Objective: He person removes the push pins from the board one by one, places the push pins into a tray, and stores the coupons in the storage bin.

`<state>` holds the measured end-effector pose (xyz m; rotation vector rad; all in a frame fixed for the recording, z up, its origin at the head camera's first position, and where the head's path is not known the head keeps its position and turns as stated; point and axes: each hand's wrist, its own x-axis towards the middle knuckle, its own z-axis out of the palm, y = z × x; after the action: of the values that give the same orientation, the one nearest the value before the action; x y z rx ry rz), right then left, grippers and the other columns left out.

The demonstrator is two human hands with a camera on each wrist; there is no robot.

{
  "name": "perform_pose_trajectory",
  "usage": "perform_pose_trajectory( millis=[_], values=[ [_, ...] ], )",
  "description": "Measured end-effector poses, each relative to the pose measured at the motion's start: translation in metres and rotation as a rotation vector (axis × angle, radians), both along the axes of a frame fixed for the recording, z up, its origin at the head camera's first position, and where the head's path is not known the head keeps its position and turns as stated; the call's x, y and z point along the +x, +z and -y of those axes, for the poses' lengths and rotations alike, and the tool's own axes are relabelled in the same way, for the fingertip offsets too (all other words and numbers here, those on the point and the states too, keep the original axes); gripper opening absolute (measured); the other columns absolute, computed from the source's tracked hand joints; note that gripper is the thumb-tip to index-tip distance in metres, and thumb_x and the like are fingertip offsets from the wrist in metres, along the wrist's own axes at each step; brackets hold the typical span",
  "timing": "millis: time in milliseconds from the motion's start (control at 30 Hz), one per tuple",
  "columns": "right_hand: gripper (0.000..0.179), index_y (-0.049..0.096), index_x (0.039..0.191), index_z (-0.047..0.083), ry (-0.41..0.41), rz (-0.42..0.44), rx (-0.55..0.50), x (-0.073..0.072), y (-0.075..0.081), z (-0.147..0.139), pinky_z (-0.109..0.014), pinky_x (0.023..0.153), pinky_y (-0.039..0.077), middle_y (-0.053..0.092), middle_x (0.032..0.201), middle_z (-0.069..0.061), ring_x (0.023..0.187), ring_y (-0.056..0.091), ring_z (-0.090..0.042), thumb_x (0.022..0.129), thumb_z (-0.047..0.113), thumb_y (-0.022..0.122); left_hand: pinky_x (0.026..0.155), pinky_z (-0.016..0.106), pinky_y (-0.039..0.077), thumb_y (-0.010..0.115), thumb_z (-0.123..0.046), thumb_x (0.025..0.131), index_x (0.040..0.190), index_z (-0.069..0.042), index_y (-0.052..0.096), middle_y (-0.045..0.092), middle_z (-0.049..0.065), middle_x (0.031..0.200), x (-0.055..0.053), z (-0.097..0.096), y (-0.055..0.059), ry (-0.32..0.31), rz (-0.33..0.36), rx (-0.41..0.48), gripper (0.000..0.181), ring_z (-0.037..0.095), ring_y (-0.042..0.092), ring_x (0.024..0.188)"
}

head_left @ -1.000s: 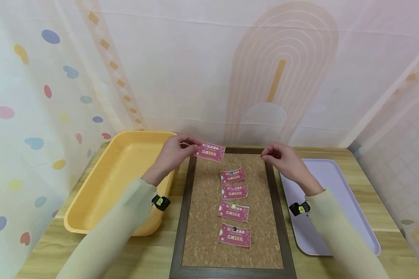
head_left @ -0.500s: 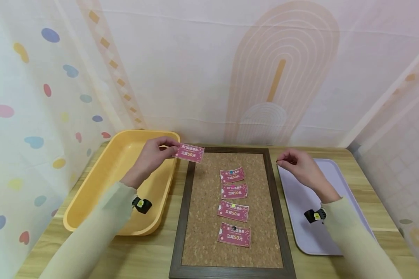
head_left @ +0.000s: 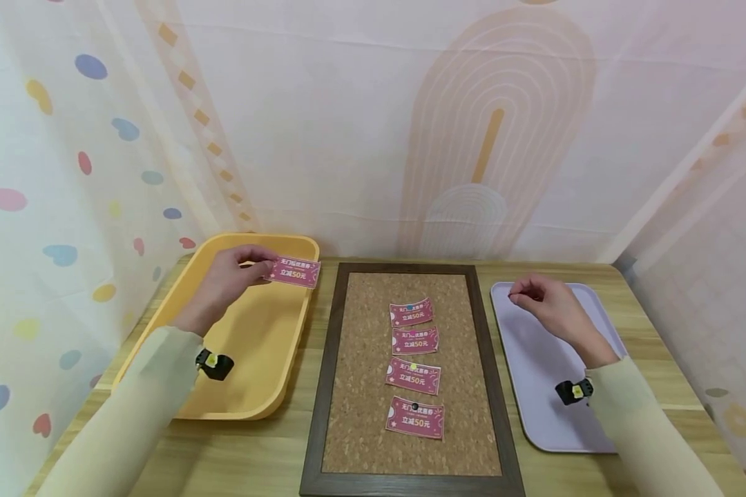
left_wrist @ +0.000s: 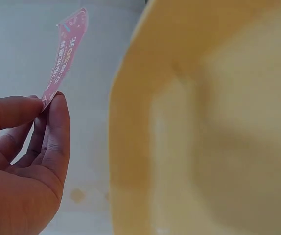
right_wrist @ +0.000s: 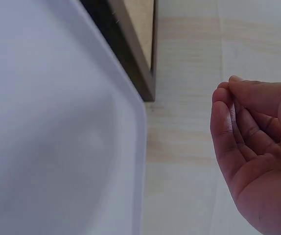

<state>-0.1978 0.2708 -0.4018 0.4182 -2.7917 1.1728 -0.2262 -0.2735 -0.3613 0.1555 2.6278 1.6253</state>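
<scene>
My left hand point(head_left: 226, 283) pinches one corner of a pink coupon point(head_left: 296, 273) above the far end of the yellow tray point(head_left: 286, 376). In the left wrist view the coupon point(left_wrist: 64, 56) curves upward from the thumb and fingertips. My right hand point(head_left: 550, 307) is over the lilac tray point(head_left: 543, 435), thumb and forefinger tips pressed together. A tiny dark reddish thing point(head_left: 511, 295) shows at those tips; its kind is too small to make out. The right wrist view shows the same pinch of the right hand point(right_wrist: 255, 152), where the fingertips hide whatever is between them.
Between the trays lies a dark-framed cork board point(head_left: 360, 400). Several pink coupons point(head_left: 413, 417) hang in a column on it, with a black pushpin point(head_left: 414, 406), a yellow pushpin point(head_left: 413, 366) and other coloured pins. A patterned curtain point(head_left: 336, 138) rises behind the wooden table point(head_left: 255, 449).
My left hand has carried the coupon leftward, from the board's top left corner to over the yellow tray. My right hand has moved right, off the board's edge to over the lilac tray.
</scene>
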Motion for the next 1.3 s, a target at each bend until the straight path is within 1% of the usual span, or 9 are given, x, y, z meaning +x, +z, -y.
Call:
perform_pose_trajectory(
  millis=[267,400,600,700,900,1000,1067,1167,1300],
  values=[
    [0.004,0.07,0.1,0.0,-0.013,0.028,0.026,-0.002,-0.009,-0.012,-0.024,0.065,0.046,0.07,0.092,-0.01,0.077,0.056,-0.014,0.098,0.003,0.069,0.083,0.02,0.056,0.056,-0.013,0.107,0.134,0.01,0.059,0.058,0.022,0.128,-0.008,0.029,-0.014,0.043,0.056,-0.025,0.036,0.003,0.065,0.091],
    [0.004,0.069,0.101,-0.001,-0.019,0.058,0.038,-0.005,-0.016,-0.018,-0.025,0.066,0.047,0.071,0.093,-0.01,0.078,0.057,-0.015,0.098,0.0,0.068,0.084,0.02,0.056,0.055,-0.013,0.107,0.138,0.011,0.055,0.058,0.017,0.128,-0.014,0.04,-0.02,0.054,0.09,-0.01,0.04,0.001,0.064,0.092],
    [0.007,0.069,0.105,-0.001,-0.026,0.075,0.064,-0.012,-0.024,-0.024,-0.026,0.069,0.048,0.072,0.098,-0.012,0.084,0.06,-0.02,0.098,0.0,0.066,0.087,0.022,0.056,0.056,-0.014,0.107,0.14,0.013,0.052,0.062,0.003,0.116,-0.021,0.048,-0.029,0.057,0.126,0.026,0.042,0.0,0.065,0.091],
    [0.009,0.069,0.106,-0.001,-0.029,0.088,0.074,-0.015,-0.025,-0.025,-0.027,0.071,0.05,0.072,0.1,-0.014,0.087,0.061,-0.022,0.099,0.001,0.066,0.089,0.023,0.056,0.055,-0.014,0.107,0.14,0.013,0.051,0.063,-0.002,0.111,-0.024,0.052,-0.033,0.066,0.141,0.022,0.043,-0.001,0.065,0.091],
    [0.007,0.07,0.105,0.002,-0.026,0.128,0.099,-0.02,-0.028,-0.031,-0.034,0.073,0.049,0.07,0.1,-0.012,0.086,0.059,-0.022,0.1,0.003,0.065,0.084,0.022,0.056,0.052,-0.009,0.108,0.14,0.016,0.048,0.064,-0.004,0.105,-0.029,0.062,-0.039,0.072,0.197,0.075,0.041,0.001,0.064,0.088],
    [0.008,0.072,0.103,0.001,-0.02,0.133,0.104,-0.024,-0.031,-0.033,-0.034,0.074,0.049,0.071,0.1,-0.013,0.086,0.059,-0.021,0.1,0.002,0.065,0.083,0.022,0.057,0.053,-0.008,0.107,0.135,0.014,0.052,0.066,-0.01,0.096,-0.031,0.068,-0.044,0.075,0.227,0.11,0.035,0.003,0.065,0.085],
    [0.007,0.073,0.102,0.001,-0.018,0.133,0.107,-0.026,-0.033,-0.034,-0.033,0.074,0.049,0.071,0.1,-0.013,0.086,0.059,-0.019,0.099,0.002,0.066,0.082,0.023,0.057,0.055,-0.007,0.106,0.132,0.013,0.056,0.066,-0.011,0.093,-0.034,0.072,-0.049,0.076,0.242,0.115,0.032,0.004,0.065,0.084],
    [0.007,0.073,0.099,0.0,-0.012,0.131,0.111,-0.029,-0.036,-0.035,-0.031,0.074,0.048,0.072,0.097,-0.014,0.085,0.059,-0.018,0.098,0.002,0.067,0.08,0.023,0.057,0.056,-0.007,0.106,0.132,0.012,0.058,0.066,-0.011,0.092,-0.037,0.073,-0.053,0.087,0.268,0.095,0.032,0.006,0.064,0.082],
    [0.006,0.074,0.097,-0.001,-0.012,0.127,0.128,-0.031,-0.039,-0.036,-0.034,0.076,0.048,0.072,0.096,-0.014,0.086,0.06,-0.019,0.097,0.003,0.069,0.081,0.024,0.057,0.057,-0.009,0.106,0.137,0.014,0.054,0.065,-0.008,0.096,-0.038,0.071,-0.054,0.079,0.284,0.051,0.039,0.007,0.064,0.084]
  ],
)
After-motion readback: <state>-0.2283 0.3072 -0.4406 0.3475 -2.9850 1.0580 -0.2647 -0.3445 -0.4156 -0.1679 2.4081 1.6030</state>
